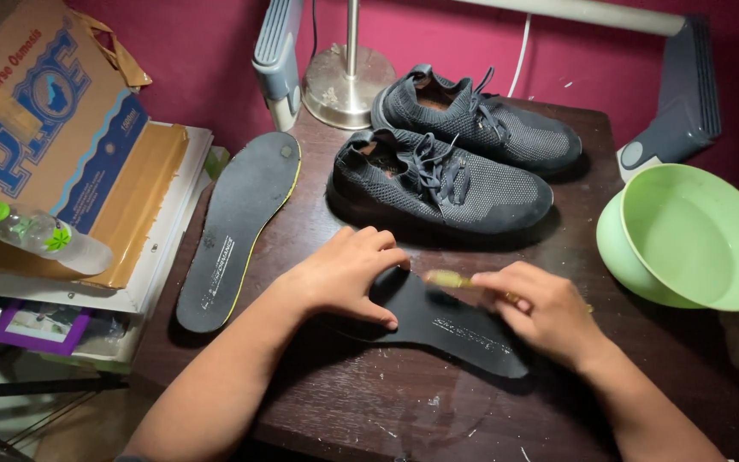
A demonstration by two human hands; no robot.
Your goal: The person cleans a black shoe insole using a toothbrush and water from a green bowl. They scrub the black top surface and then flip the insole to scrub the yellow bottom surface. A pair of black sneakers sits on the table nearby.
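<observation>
A dark insole lies flat on the dark wooden table in front of me. My left hand presses down on its left end, fingers spread over it. My right hand grips a small brush with a yellowish head, whose tip rests over the insole's middle. A second dark insole with a yellow edge lies to the left. Two dark knit shoes stand behind: a near shoe and a far shoe.
A pale green bowl sits at the right. A lamp base stands at the back by the pink wall. At the left, a cardboard box and a plastic bottle with a green cap rest on stacked items.
</observation>
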